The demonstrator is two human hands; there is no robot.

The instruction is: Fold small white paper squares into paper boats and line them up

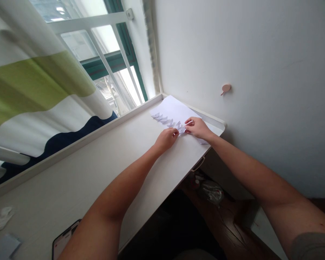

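Several small folded white paper pieces (162, 119) stand in a slanting row along the edge of a white paper sheet (176, 104), on the far end of the desk. At the near end of that row, both hands meet at a folded paper piece (181, 129). My left hand (167, 139) is closed, its fingertips pinching the lower left side of the piece. From the right, my right hand (197, 128) grips the same piece between thumb and forefinger. Fingers partly cover it, so its exact shape is hard to make out.
The white desk (119, 155) has a raised rim at the window and wall. A phone (65, 238) lies near my left forearm, with a crumpled tissue (1, 220) and a pale paper stack (7, 246) beyond. A pink hook (226, 87) sticks to the wall.
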